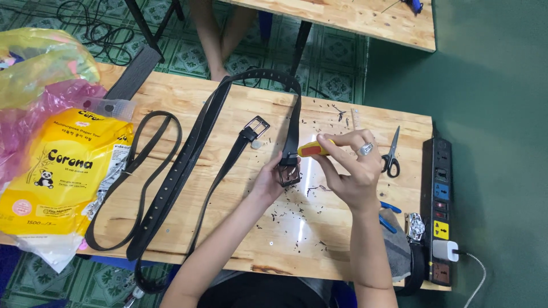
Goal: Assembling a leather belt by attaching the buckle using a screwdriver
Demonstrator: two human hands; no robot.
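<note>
My left hand (268, 179) grips the buckle end (289, 173) of a black leather belt (197, 140) that loops across the wooden table (228, 239). With a ring on one finger, my right hand (351, 165) holds a small tool with a yellow and red handle (311, 150), its tip at the buckle. Next to it lies a second belt end with a silver buckle (257, 128). Another black strap (151, 154) curls to the left.
Scissors (391, 154) lie to the right, blue-handled pliers (388, 214) and a grey cloth near my right wrist. A black power strip (438, 211) runs along the right edge. A yellow paper towel pack (63, 171) and plastic bags sit left. Dark scraps dot the wood. Someone's legs (220, 34) show beyond.
</note>
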